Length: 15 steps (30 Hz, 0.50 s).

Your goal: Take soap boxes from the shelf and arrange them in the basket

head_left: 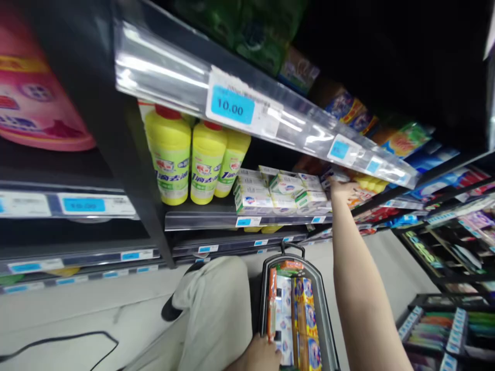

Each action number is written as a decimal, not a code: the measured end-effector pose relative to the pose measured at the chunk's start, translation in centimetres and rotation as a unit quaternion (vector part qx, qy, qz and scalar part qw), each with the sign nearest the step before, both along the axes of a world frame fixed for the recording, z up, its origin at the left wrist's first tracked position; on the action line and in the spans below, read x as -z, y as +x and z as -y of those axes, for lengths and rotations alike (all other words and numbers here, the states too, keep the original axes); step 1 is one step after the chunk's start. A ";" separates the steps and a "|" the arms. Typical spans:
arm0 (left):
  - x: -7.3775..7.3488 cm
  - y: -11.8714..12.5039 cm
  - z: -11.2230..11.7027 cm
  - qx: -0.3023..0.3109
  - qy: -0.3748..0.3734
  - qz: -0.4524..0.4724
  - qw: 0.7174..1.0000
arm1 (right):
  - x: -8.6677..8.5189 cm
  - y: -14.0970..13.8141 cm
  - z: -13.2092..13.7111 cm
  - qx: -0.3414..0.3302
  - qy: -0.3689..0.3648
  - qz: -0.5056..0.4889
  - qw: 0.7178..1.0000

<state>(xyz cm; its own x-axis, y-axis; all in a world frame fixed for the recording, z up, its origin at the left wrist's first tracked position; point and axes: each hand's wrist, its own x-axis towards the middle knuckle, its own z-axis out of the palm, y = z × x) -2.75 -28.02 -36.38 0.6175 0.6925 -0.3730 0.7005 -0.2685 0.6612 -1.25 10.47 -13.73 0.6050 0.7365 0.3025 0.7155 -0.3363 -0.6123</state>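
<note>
My right hand [341,188] reaches up into a shop shelf [201,220], its fingers hidden among stacked soap packs [284,193] under the upper shelf rail. My left hand [263,354] rests low on the packs inside a grey shopping basket [328,330] that stands on the floor. The basket holds blue-white and orange packs [297,314]. Only the back of the left hand shows; its fingers curl over a pack.
Three yellow detergent bottles [193,157] stand left of the soap. A price rail [232,105] with a blue 10.00 tag juts out above. My bent knee [216,304] in beige trousers is beside the basket. More shelves fill the right side [456,242].
</note>
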 end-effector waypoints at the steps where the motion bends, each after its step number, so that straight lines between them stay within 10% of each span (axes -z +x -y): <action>1: 0.0 0.1 0.0 0.000 -0.007 -0.002 1.000 | 0.1 0.0 -0.2 0.005 0.000 -0.002 1.000; 15: -2.4 -1.7 0.8 -0.012 0.003 0.011 1.000 | 1.4 2.0 -1.3 -0.066 -0.011 0.041 0.997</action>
<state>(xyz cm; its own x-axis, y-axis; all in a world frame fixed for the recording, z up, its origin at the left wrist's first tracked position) -4.46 -28.85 -34.02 0.6089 0.7094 -0.3550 0.6918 -0.2558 0.6753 0.70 11.80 -15.13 0.4763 0.8151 0.3298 0.8022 -0.2493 -0.5425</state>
